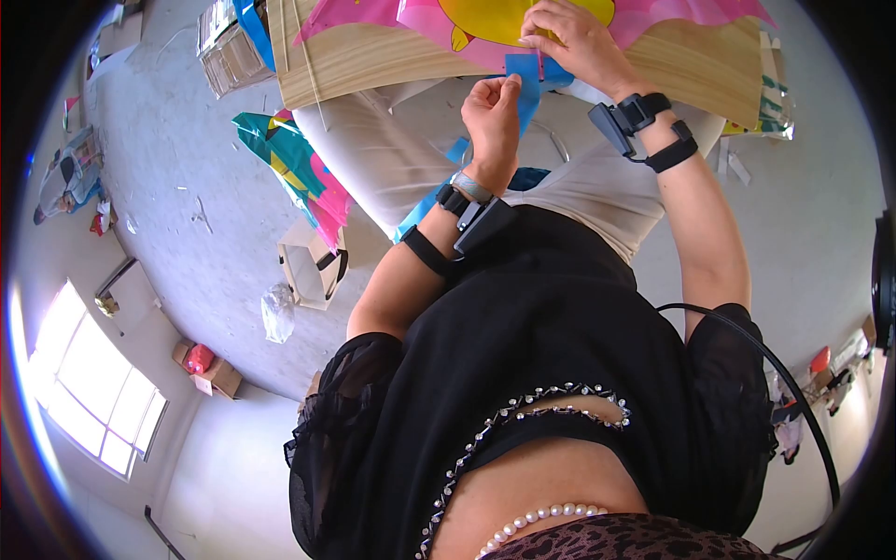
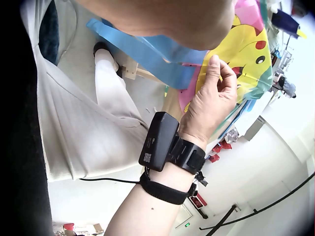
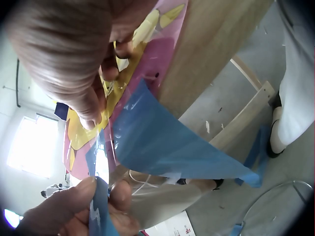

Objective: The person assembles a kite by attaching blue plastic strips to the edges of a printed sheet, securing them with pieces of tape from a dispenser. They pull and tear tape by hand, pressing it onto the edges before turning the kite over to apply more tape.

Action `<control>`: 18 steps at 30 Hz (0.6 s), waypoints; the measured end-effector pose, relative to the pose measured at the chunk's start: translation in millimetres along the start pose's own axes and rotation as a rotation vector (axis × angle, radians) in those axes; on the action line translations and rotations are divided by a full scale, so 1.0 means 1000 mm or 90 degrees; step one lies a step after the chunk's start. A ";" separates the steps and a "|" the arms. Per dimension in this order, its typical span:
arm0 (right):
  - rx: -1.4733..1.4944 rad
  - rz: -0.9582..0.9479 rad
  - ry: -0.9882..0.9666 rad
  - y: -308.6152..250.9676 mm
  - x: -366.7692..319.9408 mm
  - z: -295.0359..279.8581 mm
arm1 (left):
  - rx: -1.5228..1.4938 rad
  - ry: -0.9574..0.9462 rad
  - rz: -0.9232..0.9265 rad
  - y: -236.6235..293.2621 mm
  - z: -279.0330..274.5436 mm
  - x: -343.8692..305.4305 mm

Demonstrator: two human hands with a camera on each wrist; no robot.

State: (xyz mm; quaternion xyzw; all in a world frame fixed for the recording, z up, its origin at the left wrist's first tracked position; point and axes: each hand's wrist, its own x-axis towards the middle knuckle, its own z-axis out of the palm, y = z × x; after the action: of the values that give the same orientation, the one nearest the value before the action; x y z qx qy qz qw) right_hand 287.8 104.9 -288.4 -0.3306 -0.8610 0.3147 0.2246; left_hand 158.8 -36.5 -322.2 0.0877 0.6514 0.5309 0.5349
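The strip (image 1: 524, 65) is pinched by the left hand (image 1: 492, 124), pointed longways at the sheet (image 1: 495, 21). The right hand (image 1: 581, 45) is nearer the sheet; its grip can't be told.

a black top (image 1: 551, 308) with sheer sleeves (image 1: 345, 406), a white-bead necklace (image 1: 530, 518), pale trousers (image 1: 345, 154) and 2 black wrist cameras (image 1: 483, 229) are worn.

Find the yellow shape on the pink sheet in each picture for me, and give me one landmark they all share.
Head: at the top edge, near the middle; the yellow shape is partly covered by the right hand.
Left wrist: upper right; the yellow shape lies beyond the right hand.
Right wrist: left of centre; the yellow shape is partly hidden by the right hand.
Shared landmark: the blue film beside it.
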 end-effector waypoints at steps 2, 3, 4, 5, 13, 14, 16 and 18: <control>-0.001 0.004 0.003 0.000 -0.001 0.001 | -0.001 0.000 0.002 -0.001 0.000 0.001; -0.003 0.007 0.005 0.000 -0.001 0.001 | -0.003 0.000 0.005 -0.002 0.000 0.001; -0.003 0.007 0.005 0.000 -0.001 0.001 | -0.002 0.000 0.005 -0.002 0.000 0.001; -0.005 0.004 0.006 0.000 -0.001 0.002 | -0.002 -0.003 0.002 -0.002 -0.001 0.001; 0.001 0.009 0.004 0.000 -0.001 0.001 | -0.003 -0.002 0.000 -0.002 -0.001 0.001; 0.003 0.008 0.004 0.000 -0.001 0.001 | -0.001 -0.002 0.002 -0.002 -0.001 0.001; 0.005 0.007 0.004 0.001 -0.001 0.002 | 0.001 -0.002 0.005 -0.002 -0.001 0.000; 0.002 0.001 0.005 0.002 -0.002 0.003 | -0.001 -0.002 0.000 -0.001 -0.001 -0.001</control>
State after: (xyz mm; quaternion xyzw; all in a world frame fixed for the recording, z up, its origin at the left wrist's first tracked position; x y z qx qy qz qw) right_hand 287.9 103.5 -291.7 -0.3323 -0.8594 0.3145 0.2284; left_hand 158.9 -37.9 -322.3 0.0880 0.6501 0.5315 0.5359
